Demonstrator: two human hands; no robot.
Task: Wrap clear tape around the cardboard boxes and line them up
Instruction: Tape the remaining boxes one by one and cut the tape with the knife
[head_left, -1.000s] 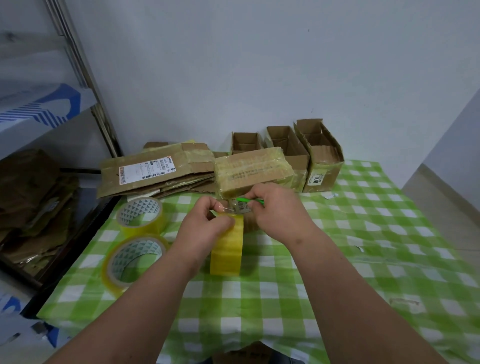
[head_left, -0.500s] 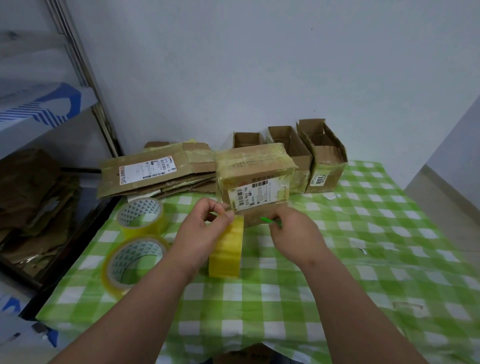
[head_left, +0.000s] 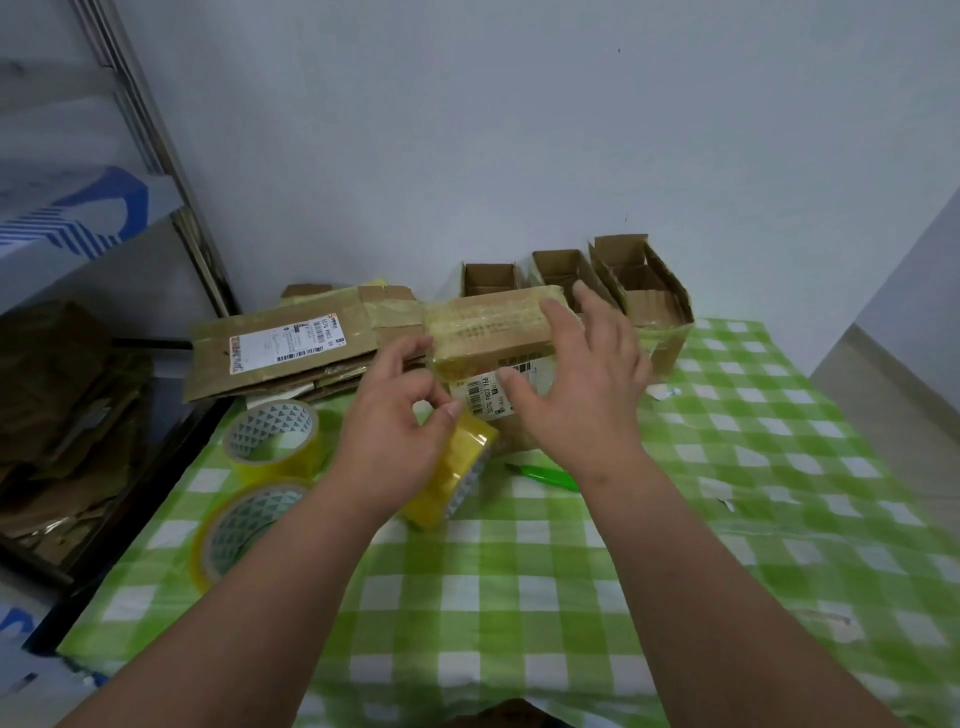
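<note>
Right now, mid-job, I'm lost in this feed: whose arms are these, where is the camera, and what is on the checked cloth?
No machine here: these are a person's two bare arms, seen from a wide-angle camera worn on their head, looking forward and down. The left hand holds a yellowish roll of tape, fingers curled at its top. The right hand is open, fingers spread, in front of the taped cardboard box; whether it touches is unclear. A green cutter lies on the green checked tablecloth. Two spare tape rolls sit to the left, flattened cardboard behind them, and three open boxes stand by the wall.
</note>
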